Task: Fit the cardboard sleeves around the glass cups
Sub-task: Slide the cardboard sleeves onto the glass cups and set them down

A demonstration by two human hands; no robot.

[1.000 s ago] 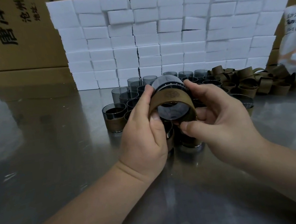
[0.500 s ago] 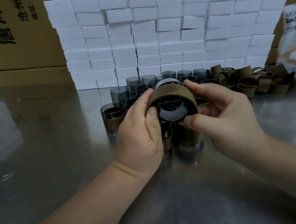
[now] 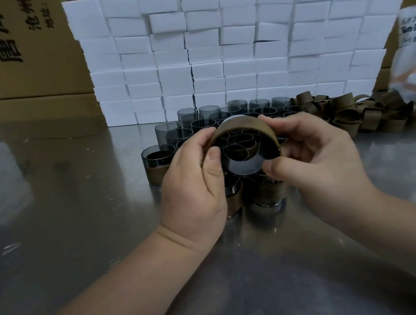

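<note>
Smoky grey glass cup [image 3: 246, 166], seemingly already ringed by a brown cardboard sleeve [image 3: 239, 124], is held tilted above the steel table [image 3: 65, 198], pinched between thumb and fingers of the left hand [image 3: 194, 184] and right hand [image 3: 317, 161], over clustered grey cups [image 3: 173, 135] beside loose brown sleeves [image 3: 351, 114].

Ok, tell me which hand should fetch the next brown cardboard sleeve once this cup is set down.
Right hand: the pile of loose brown cardboard sleeves lies on its side of the steel table, while the left hand is farther away.
</note>
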